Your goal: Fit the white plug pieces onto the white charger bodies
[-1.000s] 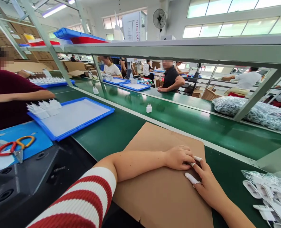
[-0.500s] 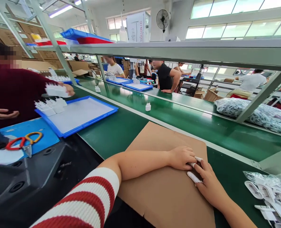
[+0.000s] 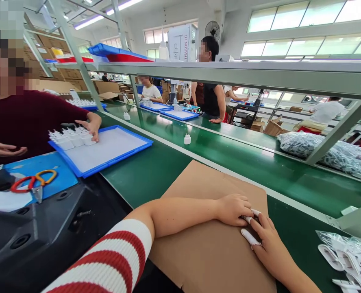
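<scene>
My left hand (image 3: 234,209) rests on a brown cardboard sheet (image 3: 211,256), its fingers loosely bent and nothing seen in them. Its fingertips meet those of my right hand (image 3: 267,235), which lies on the same sheet from the right side. White coverings wrap the thumb and some fingertips of the right hand. That hand's fingers are apart and hold nothing. Beyond the cardboard, a white plug adapter (image 3: 187,139) stands upright on the green conveyor belt (image 3: 229,152).
At left, a co-worker's hand (image 3: 90,129) touches white plug adapters (image 3: 72,139) in a blue-rimmed tray (image 3: 119,159). Scissors (image 3: 35,185) lie nearby. White plastic parts (image 3: 348,260) in clear bags sit at right. A shelf beam (image 3: 214,71) spans above the belt; its post (image 3: 340,126) stands right.
The co-worker has lowered the held adapters into the tray. The person across the belt has straightened up. A white piece now shows at the belt's right end. My hands stay put.
</scene>
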`<action>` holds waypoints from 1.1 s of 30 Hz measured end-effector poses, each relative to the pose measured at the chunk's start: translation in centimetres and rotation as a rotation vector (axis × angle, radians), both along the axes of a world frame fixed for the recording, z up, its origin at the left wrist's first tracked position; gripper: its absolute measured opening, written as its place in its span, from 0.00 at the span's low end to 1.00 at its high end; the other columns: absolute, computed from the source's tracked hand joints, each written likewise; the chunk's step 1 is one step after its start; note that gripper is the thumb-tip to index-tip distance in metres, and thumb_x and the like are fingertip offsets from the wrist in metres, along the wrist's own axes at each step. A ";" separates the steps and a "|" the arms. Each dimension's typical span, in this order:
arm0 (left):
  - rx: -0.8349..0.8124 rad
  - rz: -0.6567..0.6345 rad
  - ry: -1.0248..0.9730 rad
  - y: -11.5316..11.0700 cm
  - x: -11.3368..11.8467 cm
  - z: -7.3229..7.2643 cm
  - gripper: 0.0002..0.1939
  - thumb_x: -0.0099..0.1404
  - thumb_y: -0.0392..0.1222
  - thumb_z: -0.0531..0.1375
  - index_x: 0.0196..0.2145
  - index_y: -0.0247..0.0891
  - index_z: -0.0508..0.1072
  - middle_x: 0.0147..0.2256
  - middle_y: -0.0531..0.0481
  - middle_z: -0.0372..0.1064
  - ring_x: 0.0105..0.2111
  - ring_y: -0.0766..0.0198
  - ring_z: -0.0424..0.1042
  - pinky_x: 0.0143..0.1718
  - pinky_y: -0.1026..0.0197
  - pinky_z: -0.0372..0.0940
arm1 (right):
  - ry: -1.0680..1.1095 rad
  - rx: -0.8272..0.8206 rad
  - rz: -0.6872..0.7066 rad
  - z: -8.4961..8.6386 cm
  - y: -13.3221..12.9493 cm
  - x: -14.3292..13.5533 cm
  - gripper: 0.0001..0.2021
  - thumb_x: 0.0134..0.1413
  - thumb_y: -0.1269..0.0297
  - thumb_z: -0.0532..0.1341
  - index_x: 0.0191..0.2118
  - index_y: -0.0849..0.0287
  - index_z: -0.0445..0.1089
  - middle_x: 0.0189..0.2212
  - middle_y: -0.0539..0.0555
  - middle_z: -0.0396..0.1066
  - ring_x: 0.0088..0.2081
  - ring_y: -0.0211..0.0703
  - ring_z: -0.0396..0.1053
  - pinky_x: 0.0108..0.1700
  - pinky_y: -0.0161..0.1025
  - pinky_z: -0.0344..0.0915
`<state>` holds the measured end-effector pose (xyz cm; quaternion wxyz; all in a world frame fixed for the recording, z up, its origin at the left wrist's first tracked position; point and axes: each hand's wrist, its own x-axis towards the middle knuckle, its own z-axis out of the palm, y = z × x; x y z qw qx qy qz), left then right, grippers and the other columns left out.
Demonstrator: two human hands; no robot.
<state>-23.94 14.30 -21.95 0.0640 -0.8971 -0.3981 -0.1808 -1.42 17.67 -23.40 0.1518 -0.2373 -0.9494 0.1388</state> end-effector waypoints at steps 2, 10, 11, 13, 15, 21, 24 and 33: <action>-0.002 -0.007 -0.005 0.1 0.0 -0.1 0.07 0.66 0.40 0.66 0.40 0.36 0.79 0.37 0.45 0.77 0.38 0.54 0.72 0.41 0.54 0.67 | 0.004 0.010 0.002 -0.2 0.1 0.0 0.19 0.60 0.62 0.59 0.55 0.45 0.75 0.59 0.59 0.69 0.60 0.63 0.67 0.60 0.63 0.72; -0.002 -0.013 -0.029 0.1 -0.1 -0.3 0.07 0.67 0.40 0.65 0.42 0.36 0.79 0.37 0.45 0.76 0.38 0.54 0.71 0.42 0.54 0.67 | -0.017 0.012 0.002 0.5 -0.3 -0.1 0.14 0.64 0.60 0.59 0.52 0.48 0.75 0.57 0.59 0.69 0.59 0.60 0.68 0.60 0.61 0.72; -0.001 -0.014 -0.030 0.1 -0.1 -0.3 0.07 0.67 0.40 0.65 0.41 0.35 0.79 0.36 0.45 0.76 0.38 0.54 0.71 0.42 0.54 0.67 | -0.023 0.020 0.003 0.6 -0.3 -0.1 0.14 0.65 0.60 0.58 0.52 0.48 0.75 0.57 0.58 0.69 0.59 0.59 0.68 0.60 0.60 0.72; 0.001 -0.015 -0.030 0.1 -0.1 -0.3 0.07 0.66 0.40 0.65 0.40 0.35 0.79 0.36 0.45 0.76 0.38 0.54 0.71 0.42 0.54 0.67 | -0.023 0.049 0.005 0.7 -0.4 -0.1 0.14 0.65 0.60 0.58 0.52 0.47 0.75 0.57 0.58 0.69 0.59 0.59 0.68 0.60 0.58 0.73; 0.003 -0.016 -0.029 0.1 -0.1 -0.3 0.06 0.66 0.40 0.65 0.39 0.35 0.79 0.36 0.45 0.76 0.38 0.54 0.70 0.42 0.54 0.67 | -0.017 0.076 0.006 0.7 -0.4 -0.1 0.15 0.65 0.62 0.57 0.54 0.47 0.75 0.57 0.58 0.69 0.59 0.58 0.69 0.59 0.57 0.73; -0.007 -0.017 -0.039 0.3 -0.1 -0.6 0.07 0.66 0.40 0.65 0.40 0.35 0.79 0.36 0.45 0.75 0.37 0.55 0.70 0.42 0.54 0.66 | -0.027 0.044 0.004 0.6 -0.5 0.0 0.17 0.64 0.63 0.58 0.55 0.46 0.74 0.57 0.59 0.69 0.59 0.59 0.68 0.60 0.59 0.73; -0.014 -0.019 -0.052 0.4 -0.2 -0.7 0.08 0.66 0.40 0.65 0.41 0.35 0.80 0.35 0.46 0.75 0.36 0.55 0.69 0.41 0.54 0.66 | -0.023 0.017 0.004 0.9 -0.6 -0.1 0.14 0.67 0.59 0.57 0.53 0.48 0.75 0.55 0.59 0.70 0.58 0.59 0.69 0.59 0.60 0.73; -0.024 -0.033 -0.070 0.4 -0.1 -0.6 0.09 0.65 0.39 0.66 0.42 0.36 0.79 0.34 0.48 0.75 0.34 0.57 0.69 0.42 0.55 0.66 | -0.023 0.002 0.014 1.1 -0.8 0.0 0.15 0.65 0.64 0.58 0.55 0.49 0.74 0.56 0.61 0.69 0.59 0.59 0.69 0.59 0.61 0.73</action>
